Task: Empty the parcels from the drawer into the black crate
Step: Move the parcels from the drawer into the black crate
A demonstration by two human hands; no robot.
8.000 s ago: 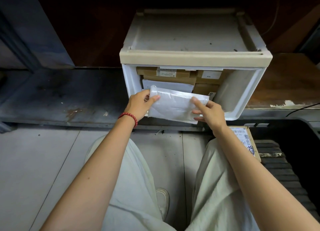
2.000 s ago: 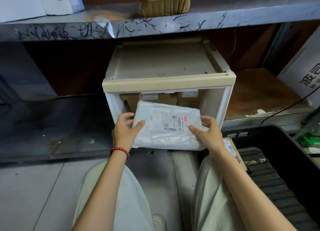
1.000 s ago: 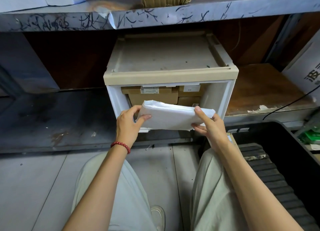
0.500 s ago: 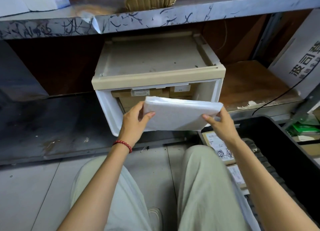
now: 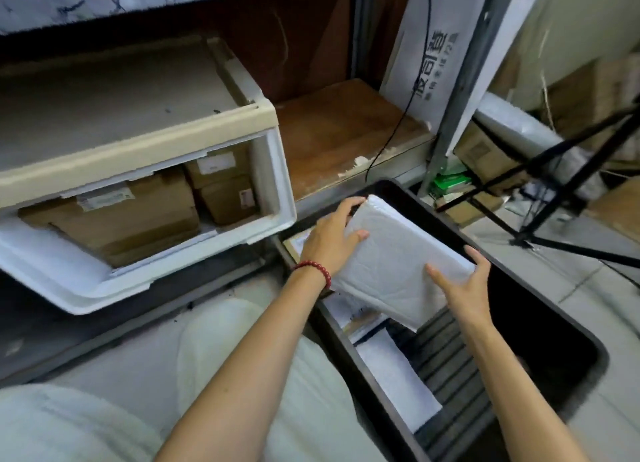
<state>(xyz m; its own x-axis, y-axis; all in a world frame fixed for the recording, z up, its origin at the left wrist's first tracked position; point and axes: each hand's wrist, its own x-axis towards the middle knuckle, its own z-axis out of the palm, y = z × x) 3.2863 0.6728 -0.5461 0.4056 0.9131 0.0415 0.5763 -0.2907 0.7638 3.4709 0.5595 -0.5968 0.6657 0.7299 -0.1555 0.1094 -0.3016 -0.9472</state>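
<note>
I hold a white padded parcel (image 5: 398, 257) over the black crate (image 5: 540, 323) on the floor at the right. My left hand (image 5: 330, 242) grips its far left end, thumb on top. Its near right edge sits in my right hand (image 5: 464, 288), fingers curled round that edge. The white drawer (image 5: 273, 171) stands open at the left, tilted in this view, with several brown cardboard parcels (image 5: 128, 219) inside. In the crate lie a white parcel (image 5: 398, 382) and labelled parcels partly hidden under the one I hold.
The drawer unit sits on a low dark shelf; a worn wooden board (image 5: 343, 132) lies to its right. A black cable (image 5: 401, 115) hangs over that board. A black tripod (image 5: 554, 191) and stacked boxes (image 5: 485, 153) stand right of the crate. My legs in pale trousers (image 5: 207, 375) fill the foreground.
Both hands have carried the white parcel from in front of the drawer to the right, over the black crate. My view has turned right, so the drawer now sits at the left.
</note>
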